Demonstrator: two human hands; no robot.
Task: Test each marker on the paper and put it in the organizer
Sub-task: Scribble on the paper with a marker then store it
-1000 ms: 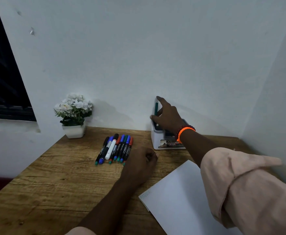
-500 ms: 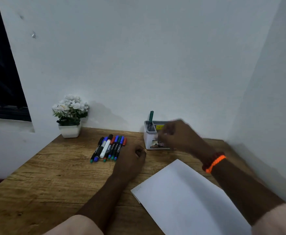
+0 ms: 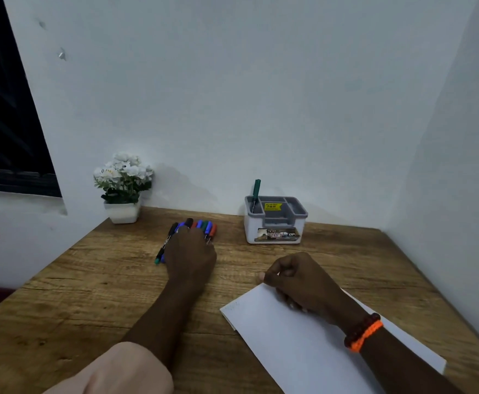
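A row of several markers [image 3: 211, 229] with black, blue, green and red caps lies on the wooden desk [image 3: 90, 294], left of centre. My left hand [image 3: 190, 253] lies on top of this row, fingers pointing away; its back hides whether they grip a marker. The white and grey organizer [image 3: 275, 233] stands by the back wall with one green marker [image 3: 256, 190] upright in its left rear slot. A white sheet of paper [image 3: 303, 345] lies at the front right. My right hand [image 3: 299, 280] rests on the paper's far corner, fingers loosely curled, holding nothing.
A small white pot of white flowers [image 3: 123, 189] stands at the back left by the wall. Walls close the desk at the back and the right. A dark window [image 3: 5, 123] is on the left. Bare wood lies between the hands and the organizer.
My right hand let go of the green marker in the organizer and came back to the paper's corner. My left hand moved from the desk onto the row of markers.
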